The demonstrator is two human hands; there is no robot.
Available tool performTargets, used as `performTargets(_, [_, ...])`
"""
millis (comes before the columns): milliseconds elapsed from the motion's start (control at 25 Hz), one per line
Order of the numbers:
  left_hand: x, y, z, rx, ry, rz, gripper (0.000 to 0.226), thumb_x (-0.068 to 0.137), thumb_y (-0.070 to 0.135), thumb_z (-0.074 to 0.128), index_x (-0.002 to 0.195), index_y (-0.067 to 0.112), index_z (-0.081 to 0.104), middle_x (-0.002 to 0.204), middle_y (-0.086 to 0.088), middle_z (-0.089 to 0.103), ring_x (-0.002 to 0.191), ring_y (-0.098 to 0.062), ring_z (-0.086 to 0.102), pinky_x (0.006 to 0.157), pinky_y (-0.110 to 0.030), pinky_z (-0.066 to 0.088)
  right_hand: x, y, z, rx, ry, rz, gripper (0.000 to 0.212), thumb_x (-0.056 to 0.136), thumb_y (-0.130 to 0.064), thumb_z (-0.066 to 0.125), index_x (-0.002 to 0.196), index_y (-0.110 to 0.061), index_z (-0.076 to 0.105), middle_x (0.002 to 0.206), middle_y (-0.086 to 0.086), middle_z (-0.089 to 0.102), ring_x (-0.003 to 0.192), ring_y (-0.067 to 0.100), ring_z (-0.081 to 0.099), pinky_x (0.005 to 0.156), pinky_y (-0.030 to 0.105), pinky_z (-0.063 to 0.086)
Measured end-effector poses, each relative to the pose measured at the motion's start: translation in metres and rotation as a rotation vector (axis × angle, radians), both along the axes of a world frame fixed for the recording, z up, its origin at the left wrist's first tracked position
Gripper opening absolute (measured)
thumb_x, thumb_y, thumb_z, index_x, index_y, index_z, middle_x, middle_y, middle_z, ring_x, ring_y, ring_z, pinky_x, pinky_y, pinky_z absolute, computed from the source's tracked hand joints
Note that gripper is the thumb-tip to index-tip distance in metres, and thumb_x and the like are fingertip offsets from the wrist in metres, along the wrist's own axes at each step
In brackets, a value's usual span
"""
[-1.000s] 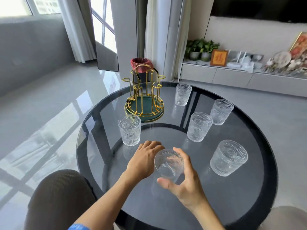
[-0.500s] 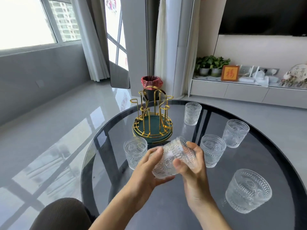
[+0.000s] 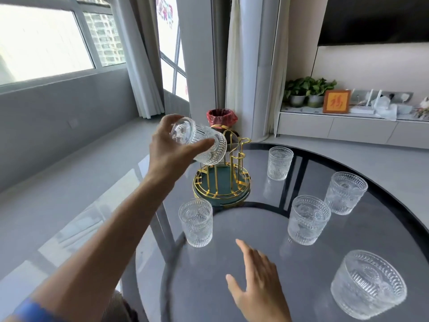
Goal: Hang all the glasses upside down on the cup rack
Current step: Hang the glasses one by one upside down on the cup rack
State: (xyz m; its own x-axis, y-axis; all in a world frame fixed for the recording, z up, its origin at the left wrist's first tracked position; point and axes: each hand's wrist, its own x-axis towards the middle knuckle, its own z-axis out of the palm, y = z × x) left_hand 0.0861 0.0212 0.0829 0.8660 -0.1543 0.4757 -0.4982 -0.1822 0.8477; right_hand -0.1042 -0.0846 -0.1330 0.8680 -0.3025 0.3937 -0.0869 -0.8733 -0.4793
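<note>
Left hand (image 3: 167, 147) raised, gripping tilted glass (image 3: 199, 142) over rack (image 3: 222, 182), right hand (image 3: 257, 284) released, open

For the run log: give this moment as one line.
left hand: holds tilted glass over gold rack | right hand: open, empty | five glasses upright on table

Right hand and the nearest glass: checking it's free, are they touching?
Apart. The head view shows bare table between the open right hand and the nearest glass.

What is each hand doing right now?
Left hand: closed on a tilted glass above the cup rack.
Right hand: open, empty.
</note>
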Motion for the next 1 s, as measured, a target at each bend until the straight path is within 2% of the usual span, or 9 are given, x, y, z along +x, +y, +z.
performTargets(80, [0.018, -0.010, -0.006, 0.200, -0.063, 0.014, 0.078, 0.056, 0.036, 0.094, 0.126, 0.023, 0.060, 0.123, 0.002, 0.064, 0.111, -0.015, 0.059, 0.086, -0.020, 0.047, 0.001, -0.003, 0.000, -0.029, -0.020, -0.026, 0.074, 0.059, -0.035, 0.081, 0.127, -0.015, 0.061, 0.110, -0.003, 0.070, 0.097, 0.020, 0.061, 0.083, 0.030, 0.042])
performTargets(160, [0.028, -0.016, -0.019, 0.346, -0.109, 0.013, 0.085, 0.057, 0.037, 0.093, 0.132, 0.021, 0.056, 0.130, -0.007, 0.063, 0.117, -0.022, 0.057, 0.094, -0.032, 0.045, 0.001, -0.004, -0.001, -0.042, -0.020, -0.034, 0.071, 0.058, -0.036, 0.079, 0.124, -0.015, 0.064, 0.108, -0.002, 0.071, 0.098, 0.020, 0.060, 0.083, 0.030, 0.037])
performTargets(360, [0.040, -0.021, -0.047, 0.451, -0.100, 0.000, 0.083, 0.059, 0.037, 0.092, 0.131, 0.015, 0.058, 0.130, -0.010, 0.064, 0.118, -0.027, 0.058, 0.090, -0.029, 0.038, 0.003, -0.004, -0.003, -0.095, -0.045, -0.027, 0.061, 0.059, -0.035, 0.077, 0.116, -0.015, 0.067, 0.107, -0.002, 0.071, 0.100, 0.020, 0.059, 0.084, 0.031, 0.037])
performTargets(480, [0.045, -0.025, -0.054, 0.524, -0.100, -0.030, 0.087, 0.060, 0.038, 0.092, 0.135, 0.015, 0.056, 0.132, -0.011, 0.062, 0.119, -0.027, 0.057, 0.091, -0.030, 0.038, 0.003, -0.006, -0.006, -0.087, -0.040, -0.016, 0.057, 0.061, -0.036, 0.074, 0.114, -0.017, 0.068, 0.109, -0.003, 0.070, 0.101, 0.021, 0.063, 0.086, 0.031, 0.036])
performTargets(600, [0.049, -0.028, -0.060, 0.604, -0.106, -0.067, 0.085, 0.061, 0.035, 0.092, 0.135, 0.015, 0.057, 0.132, -0.011, 0.061, 0.117, -0.028, 0.057, 0.088, -0.029, 0.038, 0.005, -0.007, -0.007, -0.071, -0.048, -0.006, 0.054, 0.061, -0.037, 0.073, 0.112, -0.018, 0.068, 0.108, -0.005, 0.070, 0.102, 0.017, 0.060, 0.087, 0.029, 0.036])
performTargets(800, [0.053, -0.026, -0.070, 0.601, -0.107, -0.075, 0.082, 0.062, 0.035, 0.091, 0.135, 0.016, 0.057, 0.131, -0.013, 0.061, 0.116, -0.030, 0.057, 0.088, -0.031, 0.039, 0.005, -0.007, -0.006, -0.060, -0.042, -0.016, 0.050, 0.069, -0.043, 0.059, 0.112, -0.019, 0.067, 0.110, -0.005, 0.069, 0.103, 0.018, 0.061, 0.089, 0.029, 0.036])
performTargets(1000, [0.048, -0.023, -0.068, 0.609, -0.094, -0.090, 0.082, 0.068, 0.031, 0.089, 0.139, 0.016, 0.051, 0.139, -0.014, 0.056, 0.123, -0.030, 0.053, 0.097, -0.039, 0.043, 0.005, -0.006, -0.006, -0.061, -0.023, -0.011, 0.047, 0.067, -0.038, 0.069, 0.110, -0.019, 0.068, 0.110, -0.005, 0.069, 0.102, 0.020, 0.064, 0.089, 0.028, 0.034])
